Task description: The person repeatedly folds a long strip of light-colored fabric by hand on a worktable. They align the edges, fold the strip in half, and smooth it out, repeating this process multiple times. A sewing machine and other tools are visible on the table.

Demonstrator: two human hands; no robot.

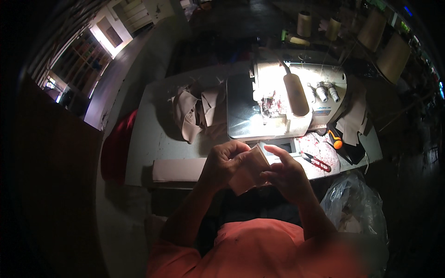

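A folded piece of pale beige fabric (249,172) is up in front of me, just over the table's near edge. My left hand (223,163) pinches its upper left part between thumb and fingers. At the fabric's right edge is my right hand (288,177), its upper finger stretched out and apart from the others. A lower fingertip of that hand touches the fabric's side. Beyond both hands stands a lit sewing machine (296,121) with a dark flat plate (241,111) on its left.
Crumpled beige fabric pieces (192,111) lie left of the machine; a flat beige strip (178,170) lies at the near edge. Red-handled thread snips (317,162) and an orange-and-black tool (334,138) are on the right. A clear plastic bag (357,204) hangs below. Thread cones (304,24) stand behind.
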